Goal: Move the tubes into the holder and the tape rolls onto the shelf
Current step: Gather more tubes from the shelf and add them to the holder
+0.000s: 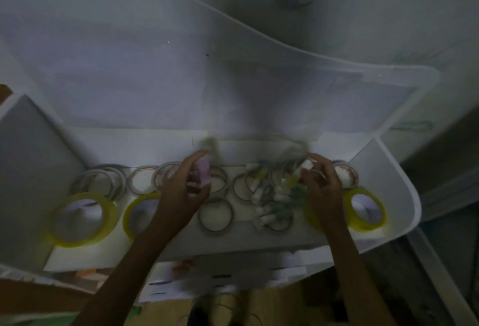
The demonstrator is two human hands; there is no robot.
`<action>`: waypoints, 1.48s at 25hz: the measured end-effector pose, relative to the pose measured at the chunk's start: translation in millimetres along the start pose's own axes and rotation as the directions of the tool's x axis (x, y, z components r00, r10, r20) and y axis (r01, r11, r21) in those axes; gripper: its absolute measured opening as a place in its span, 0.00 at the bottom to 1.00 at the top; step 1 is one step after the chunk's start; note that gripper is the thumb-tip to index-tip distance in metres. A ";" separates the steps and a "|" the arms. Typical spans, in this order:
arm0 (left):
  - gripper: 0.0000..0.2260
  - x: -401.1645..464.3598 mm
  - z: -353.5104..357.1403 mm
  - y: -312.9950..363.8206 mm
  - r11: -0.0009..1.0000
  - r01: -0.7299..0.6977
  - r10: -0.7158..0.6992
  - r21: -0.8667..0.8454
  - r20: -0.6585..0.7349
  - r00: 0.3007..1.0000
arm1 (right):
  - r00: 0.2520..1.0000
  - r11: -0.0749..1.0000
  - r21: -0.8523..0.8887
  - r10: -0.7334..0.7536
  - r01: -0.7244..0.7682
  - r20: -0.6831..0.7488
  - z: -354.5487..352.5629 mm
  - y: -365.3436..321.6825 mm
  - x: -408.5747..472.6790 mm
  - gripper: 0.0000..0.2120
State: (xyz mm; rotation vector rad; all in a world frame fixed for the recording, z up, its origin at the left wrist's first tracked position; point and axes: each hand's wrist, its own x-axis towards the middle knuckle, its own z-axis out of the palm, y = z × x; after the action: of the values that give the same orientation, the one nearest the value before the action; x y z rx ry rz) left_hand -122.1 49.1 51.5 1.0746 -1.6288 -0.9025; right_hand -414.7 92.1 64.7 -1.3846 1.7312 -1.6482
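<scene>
Left hand [181, 185] grip closed round pink tube [203, 171]; right hand [322, 183] pinches yellow tube [298, 175] over shelf [388, 178], tape rolls [83, 218] about

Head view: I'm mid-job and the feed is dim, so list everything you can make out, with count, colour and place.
Shelf: one, white, across the middle, with raised walls at both ends.
Yellow tape rolls: at least three, lying flat along the shelf's near edge; a fourth may sit behind the right wrist.
Thin tape rolls: about ten, clear or whitish, lying flat in the back row and centre; blur prevents an exact count.
Loose tubes: a pile, white-capped with greenish bodies, right of centre; count unclear.
Pink tube: one, in the left hand.
Yellowish tube: one, white-capped, in the right hand.
Papers: several, whitish, below the shelf.
Left hand: grips the pink tube.
Right hand: pinches the yellowish tube.
</scene>
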 end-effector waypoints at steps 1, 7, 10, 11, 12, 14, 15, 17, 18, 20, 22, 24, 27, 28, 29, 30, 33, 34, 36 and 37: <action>0.30 -5.1 2.6 3.5 1.000 -0.020 0.020 -0.009 -0.004 1.000 | 0.999 0.999 -0.019 -0.033 0.033 -0.016 -7.3 -1.6 -4.8 0.10; 0.29 -40.9 12.7 26.1 1.000 -0.028 0.028 0.005 -0.012 1.000 | 0.999 0.999 0.013 -0.041 0.041 -0.015 -25.2 -15.3 -31.4 0.10; 0.27 -64.8 12.3 44.5 1.000 -0.014 0.015 0.025 -0.037 0.999 | 0.999 0.986 0.163 0.023 -0.029 0.039 -27.1 -17.9 -47.9 0.14; 0.28 -73.0 10.6 49.1 0.999 -0.007 0.009 0.046 -0.051 0.999 | 0.996 0.975 0.216 0.046 -0.062 0.076 -26.4 -18.0 -53.6 0.16; 0.29 -81.7 8.5 54.0 0.998 -0.002 0.006 0.068 -0.070 0.998 | 0.991 0.963 0.254 0.066 -0.095 0.119 -25.8 -18.8 -58.8 0.18; 0.29 -100.8 0.6 63.4 0.994 0.010 0.002 0.112 -0.109 0.994 | 0.971 0.949 0.274 0.092 -0.153 0.223 -21.7 -23.7 -67.9 0.19; 0.28 -110.7 -5.0 68.8 0.991 0.010 0.007 0.134 -0.124 0.992 | 0.960 0.953 0.264 0.076 -0.150 0.270 -17.6 -27.4 -72.5 0.17; 0.27 -130.5 -19.5 77.9 0.984 0.001 0.027 0.177 -0.154 0.988 | 0.937 0.961 0.249 0.028 -0.121 0.348 -5.8 -39.1 -82.0 0.12; 0.27 -139.5 -27.5 80.3 0.982 0.009 0.024 0.191 -0.170 0.985 | 0.927 0.956 0.262 0.027 -0.133 0.374 2.1 -47.2 -86.7 0.10; 0.26 -157.4 -48.9 83.7 0.976 0.035 0.013 0.215 -0.219 0.976 | 0.906 0.939 0.312 -0.001 -0.145 0.424 22.8 -65.1 -99.4 0.08; 0.25 -173.8 -71.9 87.5 0.975 0.057 0.004 0.216 -0.272 0.962 | 0.880 0.932 0.336 -0.041 -0.137 0.474 45.4 -81.2 -114.1 0.07; 0.25 -191.8 -97.9 90.7 0.970 0.087 -0.008 0.227 -0.330 0.944 | 0.832 0.920 0.337 -0.023 -0.199 0.555 73.0 -93.7 -131.4 0.05; 0.25 -221.8 -140.9 91.0 0.952 0.120 0.009 0.281 -0.420 0.908 | 0.734 0.896 0.316 0.017 -0.313 0.679 119.9 -117.6 -161.5 0.08; 0.25 -232.5 -157.2 89.0 0.944 0.128 0.019 0.303 -0.439 0.898 | 0.700 0.883 0.311 0.027 -0.351 0.714 135.6 -128.0 -173.5 0.08; 0.26 -244.7 -177.6 86.6 0.939 0.138 0.022 0.314 -0.455 0.890 | 0.657 0.862 0.309 0.037 -0.402 0.753 154.1 -141.4 -188.7 0.08; 0.26 -256.2 -196.9 84.2 0.939 0.150 0.013 0.309 -0.470 0.883 | 0.609 0.837 0.294 0.058 -0.461 0.791 170.9 -154.5 -204.0 0.07; 0.25 -289.0 -258.6 77.0 0.942 0.186 -0.010 0.280 -0.530 0.848 | 0.470 0.732 0.270 0.077 -0.626 0.879 222.0 -195.0 -254.7 0.11; 0.24 -301.9 -283.0 74.1 0.940 0.196 -0.013 0.278 -0.548 0.837 | 0.450 0.711 0.271 0.073 -0.649 0.890 242.6 -208.8 -274.4 0.12; 0.25 -322.4 -326.6 66.4 0.935 0.213 -0.016 0.285 -0.565 0.825 | 0.434 0.738 0.254 0.058 -0.625 0.899 279.0 -229.5 -307.8 0.11; 0.25 -331.7 -348.3 61.3 0.933 0.223 -0.025 0.281 -0.570 0.822 | 0.418 0.771 0.238 0.040 -0.591 0.908 296.6 -237.8 -323.8 0.10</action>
State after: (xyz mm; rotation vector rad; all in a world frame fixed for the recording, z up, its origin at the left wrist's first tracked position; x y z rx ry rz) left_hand 250.7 355.2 100.4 1.5331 -1.2373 -0.3250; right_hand 60.6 241.7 96.9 -1.1369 0.7369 -0.7789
